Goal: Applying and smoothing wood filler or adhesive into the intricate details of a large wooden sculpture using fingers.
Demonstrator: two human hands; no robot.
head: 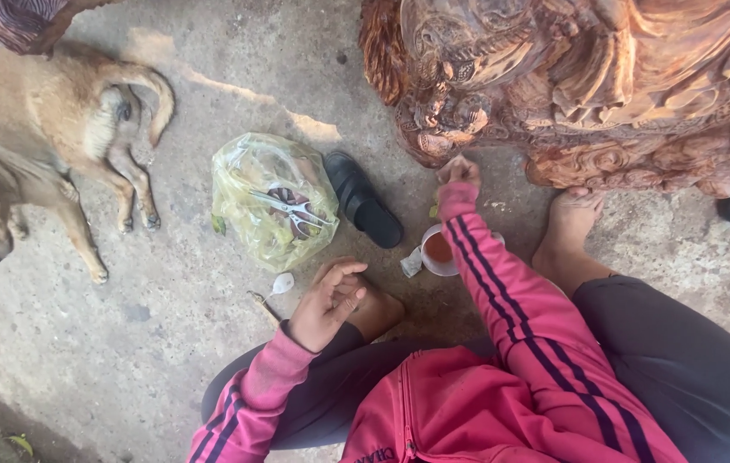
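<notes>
The right hand (pixel 459 171) reaches up toward 12 o'clock and presses against the lower edge of the carved wooden sculpture (pixel 588 86), the fingers closed tight, maybe around a small piece of abrasive or a tool, but I cannot tell what is inside. The arm in the pink striped sleeve (pixel 502 283) is stretched almost straight over the small cup of reddish liquid (pixel 438 249) that stands on the concrete floor (pixel 125 343). To work this spot well, I judge the hand should keep short, light strokes that follow the carved grooves, and the elbow should stay high so the sleeve does not knock the cup. The left hand (pixel 327 304) rests at 7 o'clock on the bare foot (pixel 378 310), half open, relaxed, holding nothing. At 10 o'clock lies a clear plastic bag (pixel 273 199) with scissors (pixel 296 210) on it, a black sandal (pixel 363 200) just beside it, and a tan dog (pixel 48 129) stands further left.
</notes>
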